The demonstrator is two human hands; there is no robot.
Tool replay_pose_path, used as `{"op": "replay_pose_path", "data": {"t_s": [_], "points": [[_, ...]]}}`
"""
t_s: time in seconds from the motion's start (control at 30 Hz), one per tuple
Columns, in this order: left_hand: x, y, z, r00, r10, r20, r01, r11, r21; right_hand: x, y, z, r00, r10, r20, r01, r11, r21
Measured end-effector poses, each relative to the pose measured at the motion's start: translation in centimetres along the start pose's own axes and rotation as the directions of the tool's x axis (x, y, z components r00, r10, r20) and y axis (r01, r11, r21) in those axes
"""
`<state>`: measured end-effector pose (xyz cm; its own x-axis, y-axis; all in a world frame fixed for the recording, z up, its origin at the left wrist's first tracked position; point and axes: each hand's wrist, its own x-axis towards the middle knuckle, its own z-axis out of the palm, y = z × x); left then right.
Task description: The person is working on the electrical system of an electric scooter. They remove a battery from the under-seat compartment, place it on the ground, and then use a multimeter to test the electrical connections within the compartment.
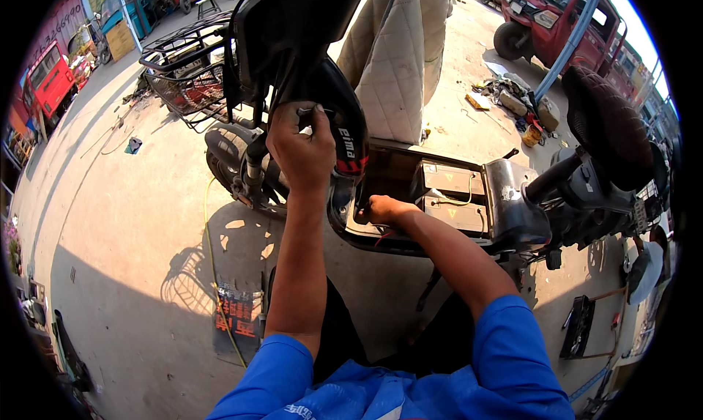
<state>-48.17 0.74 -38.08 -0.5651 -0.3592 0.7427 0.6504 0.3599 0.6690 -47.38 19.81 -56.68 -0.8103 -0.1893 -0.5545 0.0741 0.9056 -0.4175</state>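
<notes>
An electric scooter stands across in front of me, its black front panel (pixel 340 101) upright and its footboard compartment uncovered. High on that panel, my left hand (pixel 302 145) is closed, thumb and finger pinched together. A small light-coloured bit shows at the fingertips, too small to name. My right hand (pixel 384 210) reaches into the front end of the compartment with curled fingers; what they grip is hidden. Thin red wires (pixel 384 235) show just below it. To the right of this hand, grey batteries (pixel 454 211) with a pale cable sit side by side in the compartment.
A wire basket (pixel 187 79) hangs at the scooter's front, and a quilted cover (pixel 399 61) hangs beyond it. The brown seat (pixel 611 123) rises at the right. A yellow hose (pixel 209 237) and dark printed sheet (pixel 236 321) lie on the ground, with a black tool tray (pixel 578 326) lower right.
</notes>
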Motion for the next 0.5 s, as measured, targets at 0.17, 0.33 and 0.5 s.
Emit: {"op": "replay_pose_path", "data": {"t_s": [0.17, 0.33, 0.5], "points": [[-0.2, 0.5, 0.0, 0.991, 0.132, -0.003, -0.130, 0.982, 0.133, -1.4, -1.2, -1.3, 0.998, -0.016, -0.053, 0.012, 0.997, -0.080], [0.0, 0.1, -0.6, 0.988, 0.124, 0.089, -0.138, 0.976, 0.168, -1.7, -3.2, -2.7, 0.970, -0.240, -0.027, 0.237, 0.968, -0.085], [-0.2, 0.2, -0.5, 0.995, 0.069, 0.073, -0.076, 0.992, 0.104, 0.9, -1.8, -0.1, 0.952, -0.250, -0.177, 0.238, 0.967, -0.084]]}}
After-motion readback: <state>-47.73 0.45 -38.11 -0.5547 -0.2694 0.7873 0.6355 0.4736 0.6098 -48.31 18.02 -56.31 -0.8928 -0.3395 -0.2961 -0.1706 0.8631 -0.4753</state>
